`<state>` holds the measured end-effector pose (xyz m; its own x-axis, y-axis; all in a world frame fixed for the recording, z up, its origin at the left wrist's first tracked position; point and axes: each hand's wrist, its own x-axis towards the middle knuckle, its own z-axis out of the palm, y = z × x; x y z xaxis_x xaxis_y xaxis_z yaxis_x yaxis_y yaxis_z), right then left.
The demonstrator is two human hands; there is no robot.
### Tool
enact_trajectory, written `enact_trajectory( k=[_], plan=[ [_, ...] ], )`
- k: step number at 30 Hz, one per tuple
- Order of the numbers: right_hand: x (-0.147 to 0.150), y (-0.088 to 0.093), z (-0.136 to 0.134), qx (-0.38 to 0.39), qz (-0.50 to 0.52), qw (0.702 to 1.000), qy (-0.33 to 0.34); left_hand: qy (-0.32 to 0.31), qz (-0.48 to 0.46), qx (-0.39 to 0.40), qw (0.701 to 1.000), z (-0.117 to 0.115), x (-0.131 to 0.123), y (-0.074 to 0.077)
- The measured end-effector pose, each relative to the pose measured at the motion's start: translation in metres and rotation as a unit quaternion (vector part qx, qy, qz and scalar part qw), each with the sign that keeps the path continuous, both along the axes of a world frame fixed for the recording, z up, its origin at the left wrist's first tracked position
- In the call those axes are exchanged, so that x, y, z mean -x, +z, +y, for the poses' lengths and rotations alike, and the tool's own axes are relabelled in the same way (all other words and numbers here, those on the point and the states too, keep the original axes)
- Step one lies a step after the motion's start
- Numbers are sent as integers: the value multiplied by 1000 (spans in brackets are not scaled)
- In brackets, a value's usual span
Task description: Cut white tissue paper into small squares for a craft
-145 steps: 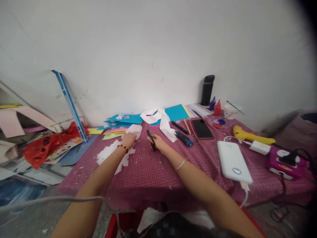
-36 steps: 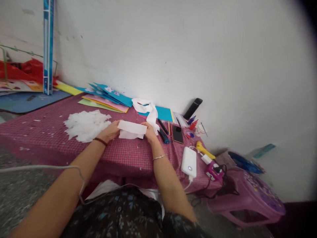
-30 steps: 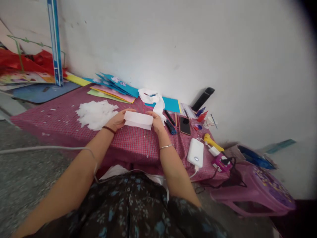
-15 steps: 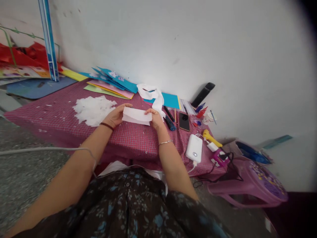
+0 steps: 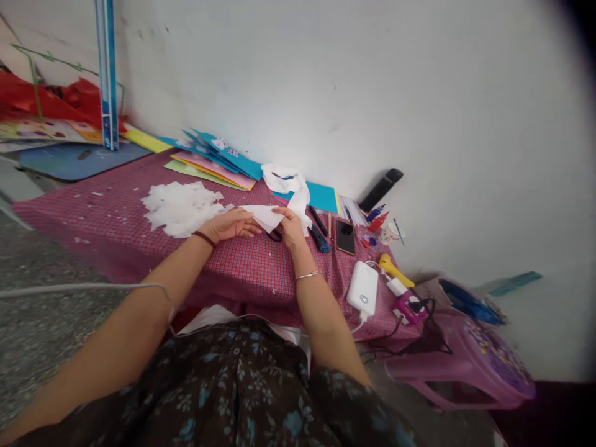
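Observation:
Between my two hands is a piece of thin white paper (image 5: 264, 216), now folded or tilted into a pointed shape. My right hand (image 5: 292, 229) pinches its right end between thumb and fingers. At the paper's left end, my left hand (image 5: 231, 225) has its thumb side against the edge, with the other fingers stretched out below. A dark loop, like a scissors handle (image 5: 275, 236), partly shows beneath the paper. Left of my hands lies a heap of torn white paper pieces (image 5: 180, 208). Behind my right hand is a crumpled white paper strip (image 5: 298, 197).
Coloured paper sheets (image 5: 212, 164) lie at the back of the checked tablecloth (image 5: 246, 267). A blue stapler-like thing (image 5: 319, 239), a phone (image 5: 345, 237), a white power bank (image 5: 362, 288) and a yellow glue gun (image 5: 395, 270) lie rightward. A purple stool (image 5: 460, 366) stands lower right.
The white paper has gone from a flat, wide strip to a pointed, turned shape. My left hand's fingers have come forward and opened out. The dark loop now shows under the paper.

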<state>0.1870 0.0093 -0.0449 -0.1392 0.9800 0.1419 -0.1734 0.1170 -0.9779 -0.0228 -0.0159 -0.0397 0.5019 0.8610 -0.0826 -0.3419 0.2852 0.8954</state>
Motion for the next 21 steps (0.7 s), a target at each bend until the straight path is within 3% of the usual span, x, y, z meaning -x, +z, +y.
enact_trajectory(
  k=[8,11,14,18,21],
  plan=[
    [9,-3,-5,-35,-86,994,53,218,-63,-39,973,5,-9,-2],
    [8,0,-8,-47,-87,993,63,256,-69,-52,963,10,-6,-3],
    [2,6,-9,-39,-43,997,48,227,-51,-50,971,10,-3,-3],
    [-2,10,-13,51,-1,995,87,116,18,-19,993,1,-4,-4],
    [2,7,-16,55,-21,992,116,44,71,3,997,-4,-6,-4]
  ],
)
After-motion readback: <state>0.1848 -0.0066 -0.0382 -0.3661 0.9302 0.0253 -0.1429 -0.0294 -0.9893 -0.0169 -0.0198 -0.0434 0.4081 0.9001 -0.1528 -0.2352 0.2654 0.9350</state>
